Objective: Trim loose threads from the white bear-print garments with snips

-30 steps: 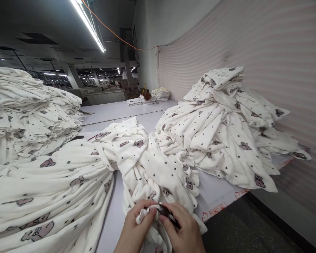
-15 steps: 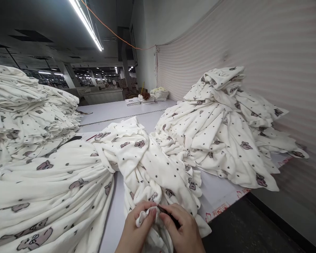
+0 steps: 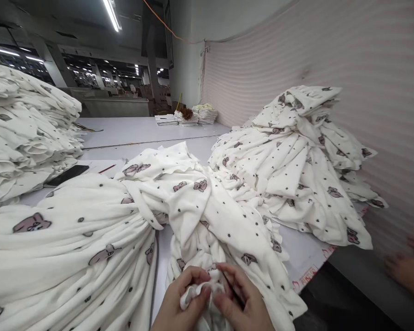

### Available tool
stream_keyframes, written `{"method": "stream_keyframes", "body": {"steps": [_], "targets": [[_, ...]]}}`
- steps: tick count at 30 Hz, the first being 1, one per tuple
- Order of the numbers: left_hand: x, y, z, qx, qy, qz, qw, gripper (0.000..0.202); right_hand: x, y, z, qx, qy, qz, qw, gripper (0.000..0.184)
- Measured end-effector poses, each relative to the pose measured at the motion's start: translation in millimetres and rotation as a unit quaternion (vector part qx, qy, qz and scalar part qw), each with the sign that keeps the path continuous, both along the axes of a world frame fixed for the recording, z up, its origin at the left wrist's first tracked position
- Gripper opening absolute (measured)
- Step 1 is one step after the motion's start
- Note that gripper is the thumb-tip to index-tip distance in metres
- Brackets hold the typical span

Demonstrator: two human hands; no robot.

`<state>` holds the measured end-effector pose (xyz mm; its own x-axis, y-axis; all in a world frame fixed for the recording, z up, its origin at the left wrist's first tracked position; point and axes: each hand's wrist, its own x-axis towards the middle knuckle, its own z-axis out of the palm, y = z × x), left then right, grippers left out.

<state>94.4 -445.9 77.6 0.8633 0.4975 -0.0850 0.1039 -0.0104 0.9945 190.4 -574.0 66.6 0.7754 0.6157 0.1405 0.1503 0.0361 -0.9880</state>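
Note:
White fleecy fabric [image 3: 207, 230] printed with brown bears and small dark dots lies bunched on the table in front of me. My left hand [image 3: 186, 296] pinches a folded edge of it between thumb and fingers. Close beside it, my right hand [image 3: 243, 299] is closed around a thin dark tool [image 3: 232, 292], whose kind I cannot make out. Its fingertips meet the same bit of fabric, and the palm hides part of the tool.
Piles of the same fabric stand at left [image 3: 31, 119] and right [image 3: 296, 151]. A dark flat object [image 3: 69, 174] and a red pencil-like stick [image 3: 106, 168] lie at left. Folded stacks [image 3: 205, 114] sit at the back. Another person's hand [image 3: 407, 269] shows at the right edge.
The view has shifted, uncovering more of the dark flat object at left. Another person's hand has come in at right. Both my hands stay on the fabric edge.

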Motion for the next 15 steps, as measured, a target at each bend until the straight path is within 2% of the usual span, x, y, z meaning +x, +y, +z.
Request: {"method": "stream_keyframes", "body": {"steps": [3,7,10,13,15], "targets": [[-5.2,2.3,0.6,0.047,-0.017,-0.019,0.999,0.026,-10.9,7.2,3.8,-0.005,0.031,0.006,0.999,0.028],[-16.2,1.3,-4.8,0.191,-0.063,-0.072,0.977,0.012,-21.9,0.9,12.3,-0.010,0.055,-0.021,0.998,0.032],[-27.1,-1.9,-11.8,0.323,-0.142,-0.094,0.931,0.003,-29.7,-18.9,15.3,-0.022,0.031,-0.046,0.998,0.030],[-36.2,-7.2,-12.7,0.433,-0.195,-0.080,0.876,0.008,-39.3,-47.7,14.8,-0.063,-0.071,-0.021,0.995,0.016],[-40.7,-10.2,-9.5,0.486,-0.210,-0.087,0.844,0.013,-47.4,-65.6,15.2,-0.103,-0.150,-0.003,0.983,0.020]]}}
